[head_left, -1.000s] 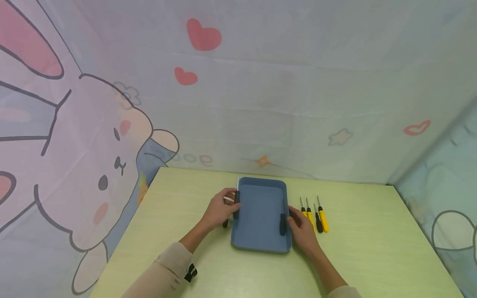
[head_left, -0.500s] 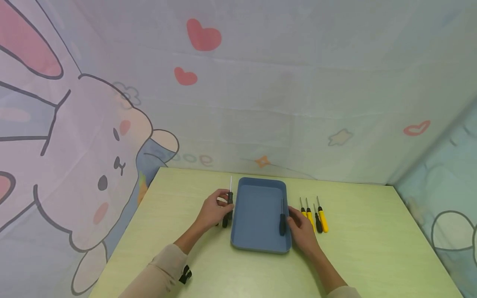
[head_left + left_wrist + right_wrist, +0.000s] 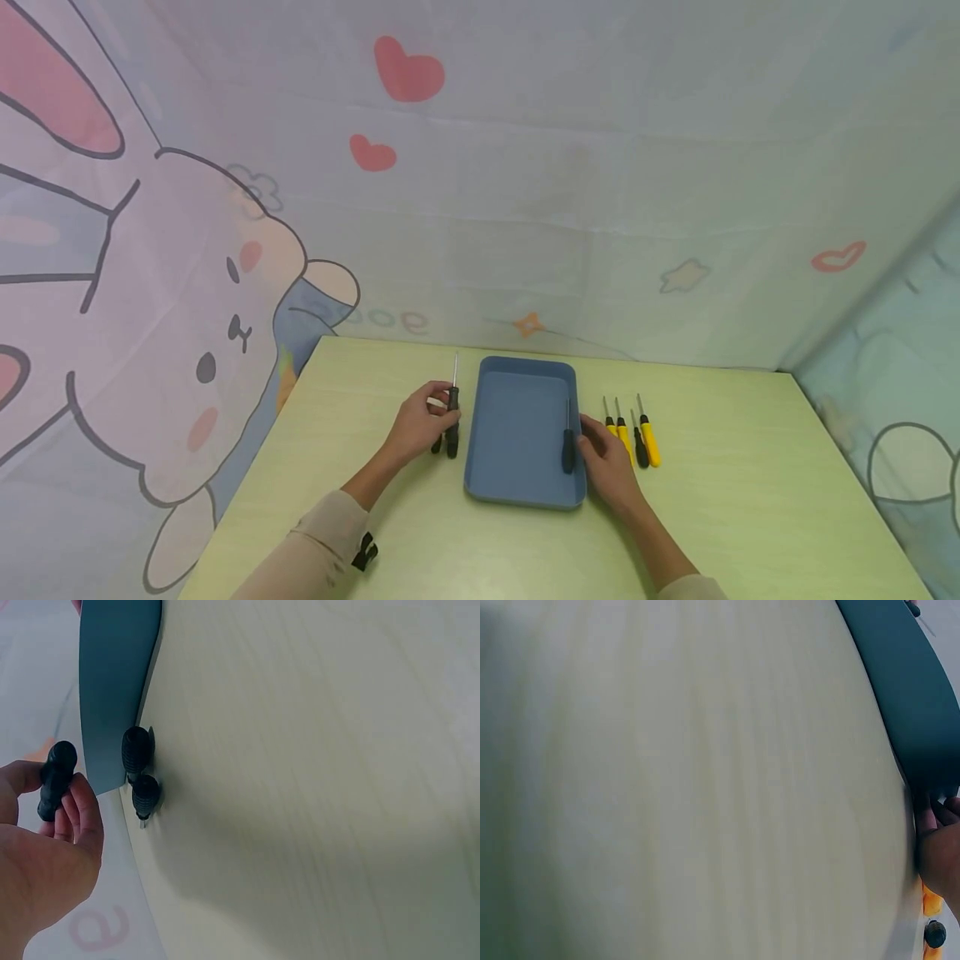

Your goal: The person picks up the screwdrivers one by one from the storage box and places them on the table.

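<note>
In the head view, my left hand [image 3: 422,423] pinches a black screwdriver [image 3: 453,398], its metal blade pointing away, left of the blue-grey tray [image 3: 522,433]. The left wrist view shows this screwdriver [image 3: 58,778] end-on between thumb and fingers. Two more black-handled screwdrivers [image 3: 136,752] lie on the table beside the tray's left wall. On the tray's other side, my right hand [image 3: 611,467] holds the right rim, thumb close to the edge. Inside the tray, along that side, lies one black screwdriver [image 3: 568,450]. My right fingertips are partly hidden by the tray wall in the right wrist view.
Several screwdrivers lie in a row right of my right hand: yellow-handled ones [image 3: 650,442] and one black-handled one [image 3: 641,450]. A pale wood-grain table [image 3: 757,483] carries everything. A printed cloth [image 3: 510,183] hangs behind its back edge. A black strap piece [image 3: 365,552] shows by my left sleeve.
My left hand has moved left with the black screwdriver, from the tray's left rim to above the table beside it. The right hand and the tray stay put.
</note>
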{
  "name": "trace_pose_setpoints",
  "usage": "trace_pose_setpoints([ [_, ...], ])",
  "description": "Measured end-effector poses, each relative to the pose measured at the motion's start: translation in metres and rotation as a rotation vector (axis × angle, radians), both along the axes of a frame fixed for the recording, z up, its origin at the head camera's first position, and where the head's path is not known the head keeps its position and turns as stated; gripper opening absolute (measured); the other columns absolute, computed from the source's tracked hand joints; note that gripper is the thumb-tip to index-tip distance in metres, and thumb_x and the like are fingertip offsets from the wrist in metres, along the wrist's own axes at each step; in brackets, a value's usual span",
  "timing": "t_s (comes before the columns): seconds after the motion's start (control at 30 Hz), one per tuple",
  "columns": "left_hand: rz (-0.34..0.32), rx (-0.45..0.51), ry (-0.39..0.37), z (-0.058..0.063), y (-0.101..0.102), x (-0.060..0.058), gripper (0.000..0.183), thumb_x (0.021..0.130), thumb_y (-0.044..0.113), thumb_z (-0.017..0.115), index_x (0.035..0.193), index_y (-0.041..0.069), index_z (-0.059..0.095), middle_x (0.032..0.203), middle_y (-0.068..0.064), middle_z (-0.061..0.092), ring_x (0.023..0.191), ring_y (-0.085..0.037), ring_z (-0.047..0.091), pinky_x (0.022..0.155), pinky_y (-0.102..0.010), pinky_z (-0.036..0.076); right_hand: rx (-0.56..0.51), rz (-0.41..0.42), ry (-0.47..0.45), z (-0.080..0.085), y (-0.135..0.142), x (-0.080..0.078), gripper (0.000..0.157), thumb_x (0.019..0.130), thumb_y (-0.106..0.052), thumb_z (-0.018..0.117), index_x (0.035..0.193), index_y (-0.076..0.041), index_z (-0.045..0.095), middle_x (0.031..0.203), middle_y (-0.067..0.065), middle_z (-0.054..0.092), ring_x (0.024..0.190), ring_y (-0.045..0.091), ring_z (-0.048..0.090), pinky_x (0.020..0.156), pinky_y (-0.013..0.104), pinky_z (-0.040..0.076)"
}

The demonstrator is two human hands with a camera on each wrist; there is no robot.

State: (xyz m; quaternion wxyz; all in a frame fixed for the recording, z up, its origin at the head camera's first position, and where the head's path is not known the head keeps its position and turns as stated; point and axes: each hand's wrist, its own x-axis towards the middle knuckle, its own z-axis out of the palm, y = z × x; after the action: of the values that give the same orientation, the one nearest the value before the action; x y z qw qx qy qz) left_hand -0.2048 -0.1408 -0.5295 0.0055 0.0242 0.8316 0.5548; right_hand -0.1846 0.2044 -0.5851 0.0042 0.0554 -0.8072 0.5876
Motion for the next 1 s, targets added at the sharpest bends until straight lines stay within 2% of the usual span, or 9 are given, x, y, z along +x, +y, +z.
trace_pose_setpoints([
  [0.23, 0.011, -0.041, -0.004, -0.005, -0.007, -0.003, 0.047, 0.096, 0.012, 0.076, 0.141, 0.007, 0.063, 0.114, -0.008, 0.064, 0.103, -0.026, 0.073, 0.075, -0.032, 0.059, -0.003, 0.010, -0.002, 0.000, 0.001, 0.000, 0.048, 0.111, -0.012, 0.055, 0.155, 0.003, 0.048, 0.155, 0.026, 0.052, 0.144, 0.040, 0.051, 0.107, 0.014, 0.041],
  [0.43, 0.013, -0.057, -0.019, -0.004, -0.012, -0.005, 0.046, 0.096, 0.010, 0.075, 0.141, 0.007, 0.063, 0.115, -0.009, 0.065, 0.101, -0.025, 0.073, 0.068, -0.031, 0.058, -0.014, 0.011, -0.010, -0.003, 0.001, -0.002, 0.048, 0.111, -0.012, 0.055, 0.156, 0.002, 0.048, 0.156, 0.025, 0.051, 0.145, 0.039, 0.050, 0.102, 0.007, 0.038],
  [0.67, 0.018, -0.072, -0.022, -0.005, -0.017, -0.005, 0.048, 0.096, 0.009, 0.075, 0.142, 0.005, 0.063, 0.115, -0.009, 0.066, 0.101, -0.025, 0.072, 0.069, -0.031, 0.059, 0.005, 0.014, -0.006, -0.005, 0.002, -0.003, 0.048, 0.111, -0.010, 0.053, 0.155, 0.005, 0.047, 0.155, 0.028, 0.051, 0.144, 0.042, 0.050, 0.104, 0.012, 0.041],
  [1.0, 0.028, -0.139, -0.021, -0.004, -0.024, -0.006, 0.049, 0.095, 0.008, 0.076, 0.141, 0.002, 0.063, 0.112, -0.011, 0.066, 0.101, -0.027, 0.073, 0.073, -0.036, 0.061, 0.006, 0.006, 0.009, -0.001, 0.001, 0.000, 0.047, 0.110, -0.013, 0.056, 0.155, 0.001, 0.050, 0.153, 0.025, 0.054, 0.141, 0.039, 0.053, 0.107, 0.016, 0.044],
])
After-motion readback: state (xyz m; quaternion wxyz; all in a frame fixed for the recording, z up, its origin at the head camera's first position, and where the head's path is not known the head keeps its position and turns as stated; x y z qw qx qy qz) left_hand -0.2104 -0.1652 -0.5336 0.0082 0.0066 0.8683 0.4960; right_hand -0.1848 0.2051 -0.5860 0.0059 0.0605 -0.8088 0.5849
